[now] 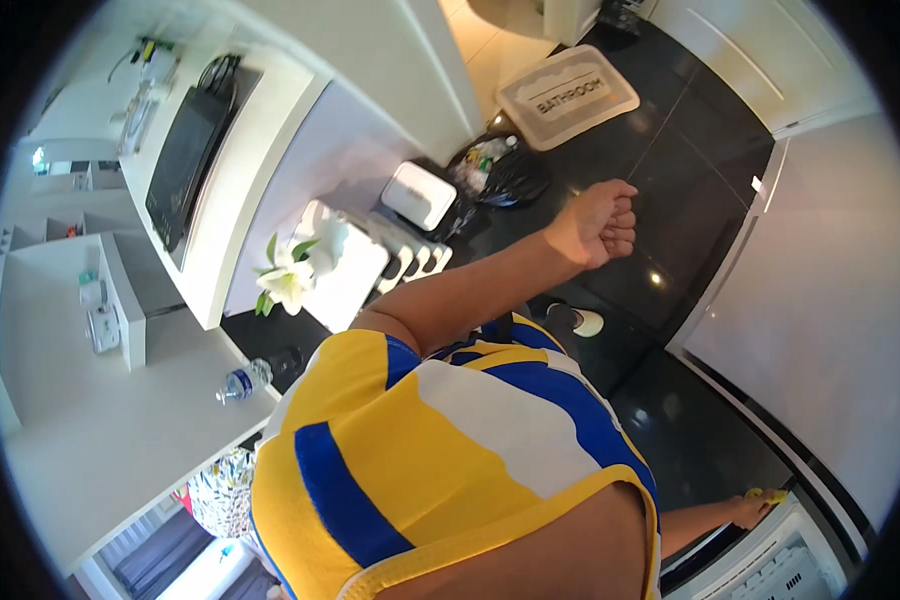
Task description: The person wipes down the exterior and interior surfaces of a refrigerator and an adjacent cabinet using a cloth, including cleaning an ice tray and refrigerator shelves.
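Note:
My left hand (pixel 600 225) is closed in a loose fist above the dark tiled floor, with nothing visible in it. Low on the right, my right hand (pixel 752 511) grips a yellow cloth (pixel 774 496). The cloth touches the rim of an open white appliance (pixel 795 551), which looks like a fridge or freezer; its inside is partly cut off by the picture's edge.
A bin lid bearing writing (pixel 581 97), a black bag of rubbish (pixel 506 176) and a white container (pixel 418 196) stand on the floor. White lily (pixel 289 283), plastic bottle (pixel 246 381) on the counter's edge (pixel 195 420), and black hob-like appliance (pixel 189 165) at left. White door (pixel 817 300) at right.

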Action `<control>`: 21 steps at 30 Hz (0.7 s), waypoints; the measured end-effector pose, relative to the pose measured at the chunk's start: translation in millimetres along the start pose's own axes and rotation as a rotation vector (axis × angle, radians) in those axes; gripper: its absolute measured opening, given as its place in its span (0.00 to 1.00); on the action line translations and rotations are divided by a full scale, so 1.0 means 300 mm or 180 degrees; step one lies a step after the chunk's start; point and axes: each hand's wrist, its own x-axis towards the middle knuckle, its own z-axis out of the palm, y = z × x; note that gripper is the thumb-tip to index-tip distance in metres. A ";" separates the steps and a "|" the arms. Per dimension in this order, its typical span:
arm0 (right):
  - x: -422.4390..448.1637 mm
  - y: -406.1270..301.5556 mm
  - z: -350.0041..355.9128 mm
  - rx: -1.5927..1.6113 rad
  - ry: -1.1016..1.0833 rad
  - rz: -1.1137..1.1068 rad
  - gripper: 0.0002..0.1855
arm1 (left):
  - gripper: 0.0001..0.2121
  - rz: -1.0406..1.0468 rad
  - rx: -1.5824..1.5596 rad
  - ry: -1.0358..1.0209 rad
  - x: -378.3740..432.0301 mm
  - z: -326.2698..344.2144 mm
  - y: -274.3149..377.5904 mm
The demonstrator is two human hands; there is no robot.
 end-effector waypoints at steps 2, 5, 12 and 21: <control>-0.130 -0.030 0.023 0.0349 -0.0178 -0.0135 0.16 | 0.22 0.0248 0.0018 0.0362 -0.098 -0.104 0.044; -0.401 -0.077 0.066 0.1238 -0.1436 -0.0391 0.16 | 0.22 0.0355 -0.0097 0.0667 -0.250 -0.224 0.077; -1.059 -0.024 0.043 0.1235 -0.2913 0.0291 0.22 | 0.23 0.0254 -0.0216 0.0567 -0.536 -0.455 0.016; -1.599 0.248 -0.129 0.1040 -0.3995 0.0155 0.14 | 0.22 0.0172 -0.0575 0.1055 -0.706 -0.783 -0.075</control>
